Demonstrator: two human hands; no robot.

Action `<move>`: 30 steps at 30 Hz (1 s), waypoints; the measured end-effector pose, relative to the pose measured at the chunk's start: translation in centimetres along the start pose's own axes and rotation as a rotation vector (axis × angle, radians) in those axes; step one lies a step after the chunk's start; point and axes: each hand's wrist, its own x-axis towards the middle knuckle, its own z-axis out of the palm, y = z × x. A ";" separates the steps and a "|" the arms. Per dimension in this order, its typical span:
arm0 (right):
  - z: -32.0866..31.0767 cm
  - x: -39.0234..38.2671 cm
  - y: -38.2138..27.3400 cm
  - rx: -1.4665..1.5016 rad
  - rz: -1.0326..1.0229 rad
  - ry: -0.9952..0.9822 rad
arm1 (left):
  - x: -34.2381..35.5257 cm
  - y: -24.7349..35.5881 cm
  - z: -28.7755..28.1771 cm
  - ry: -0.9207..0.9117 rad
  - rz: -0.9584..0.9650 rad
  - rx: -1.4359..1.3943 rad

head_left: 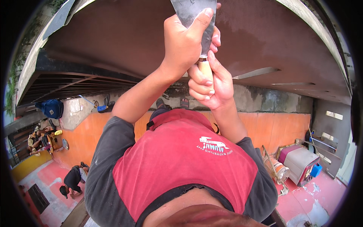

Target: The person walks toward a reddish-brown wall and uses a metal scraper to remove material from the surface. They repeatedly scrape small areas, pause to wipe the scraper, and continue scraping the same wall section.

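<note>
Both of my hands are on a scraper with a wide grey metal blade (189, 13) and a pale wooden handle (206, 72), held up at the top centre. My left hand (180, 43) is closed around the blade, its thumb lying flat along the metal. Just below it, my right hand (217, 85) wraps its fingers around the handle, with the thumb up near the collar. The blade's far end is cut off by the top edge of the picture. Behind the scraper spreads a large dark brown surface (113, 41).
A light opening (257, 72) cuts the brown surface at right. Dark slats (72, 81) and a blue bag (51, 108) are at left. Another person (74, 178) bends over at lower left. At right stand an orange bucket (280, 171) and a grey and purple box-shaped thing (298, 162).
</note>
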 end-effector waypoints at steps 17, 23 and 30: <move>-2.0 -0.7 1.1 0.028 -0.044 0.013 | -1.1 -1.0 -0.1 0.018 -0.031 0.049; 1.4 2.0 -1.6 -0.007 -0.044 -0.092 | 2.0 2.5 1.0 -0.030 0.133 0.001; -2.5 -0.9 0.1 -0.069 -0.051 0.104 | -0.7 -2.6 -0.4 0.014 -0.036 0.005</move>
